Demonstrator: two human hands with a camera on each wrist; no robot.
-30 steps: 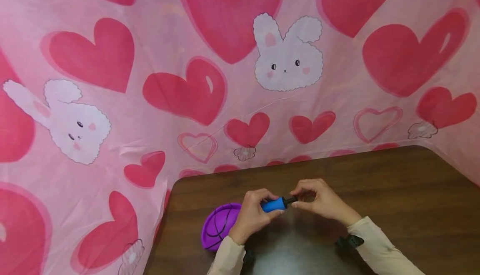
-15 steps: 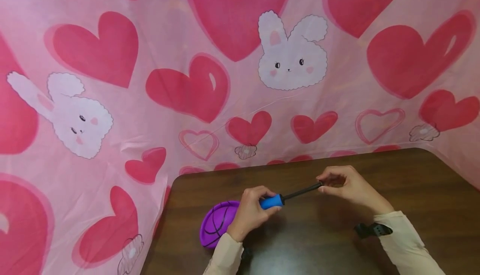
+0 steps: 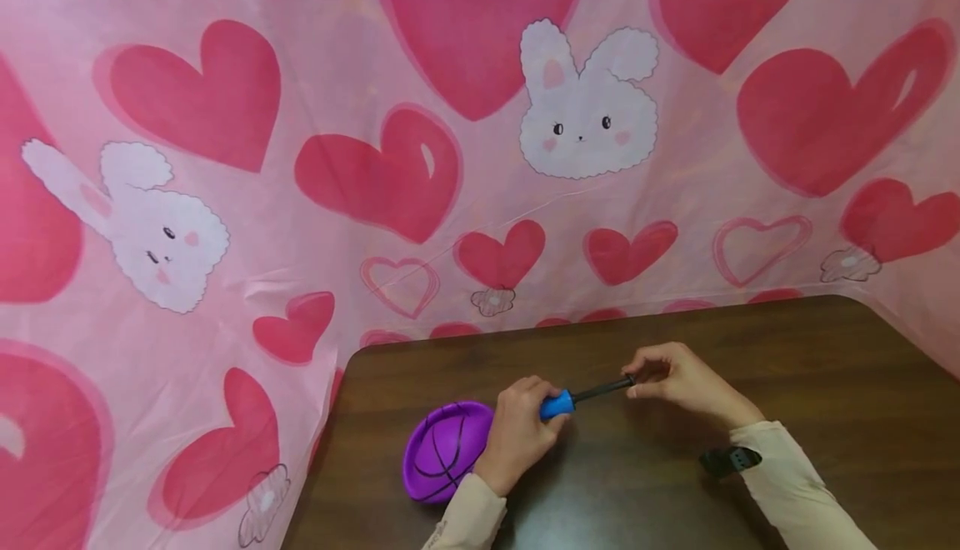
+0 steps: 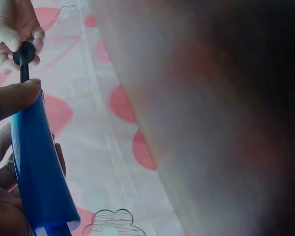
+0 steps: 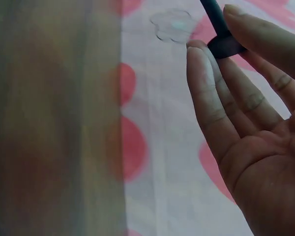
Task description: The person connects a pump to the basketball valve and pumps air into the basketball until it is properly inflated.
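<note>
The back half of a blue pump (image 3: 557, 405) is hidden inside a left hand (image 3: 517, 429) in the head view, and its lower end is cut off by the bottom edge of the left wrist view. The right edge of a purple ball (image 3: 448, 454), sunken into a bowl shape and marked with black lines, is covered by the same hand and wrist. Both sleeves (image 3: 802, 483) are cropped at the frame's foot, and a large part of each wrist view is lost to dark blur.

The pump is held above a brown table (image 3: 847, 392), its barrel gripped by the left hand, with the thumb laid along the top near the rod's exit and the other fingers wrapped behind, partly out of sight. A black rod (image 3: 600, 388) is drawn out toward the right hand (image 3: 678, 383), where the round black knob (image 5: 226, 45) at its end is pinched between thumb and fingertips; how firmly cannot be told. The ball is set on the table, just beside the left wrist. A pink cloth (image 3: 337, 75) printed with hearts and rabbits is hung behind.
</note>
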